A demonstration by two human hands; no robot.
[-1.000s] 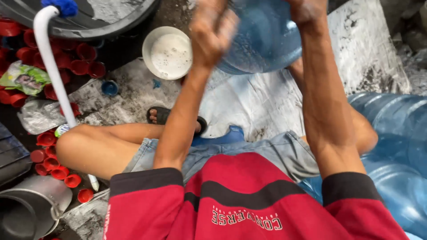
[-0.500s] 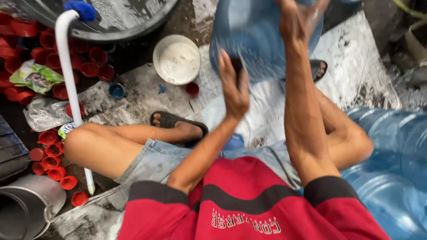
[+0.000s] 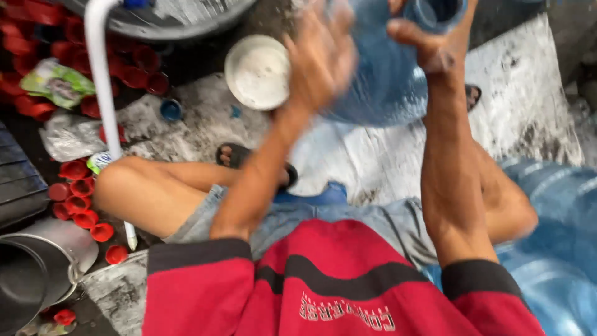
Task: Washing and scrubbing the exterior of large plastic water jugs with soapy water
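Looking down through the head camera, I am seeing my right hand (image 3: 429, 46) gripping the neck of a big blue jug (image 3: 388, 74), which is hanging tilted above the wet grey floor (image 3: 528, 93) in front of my knees. My left hand (image 3: 320, 59) is blurred, fingers spread open, lying against or just beside the jug's left side; I cannot tell if it is touching. A white bowl (image 3: 257, 71) is sitting just left of that hand, a white pipe (image 3: 102, 106) is running down the left edge among red caps (image 3: 78, 186), and more blue jugs (image 3: 559, 249) are lying at my right
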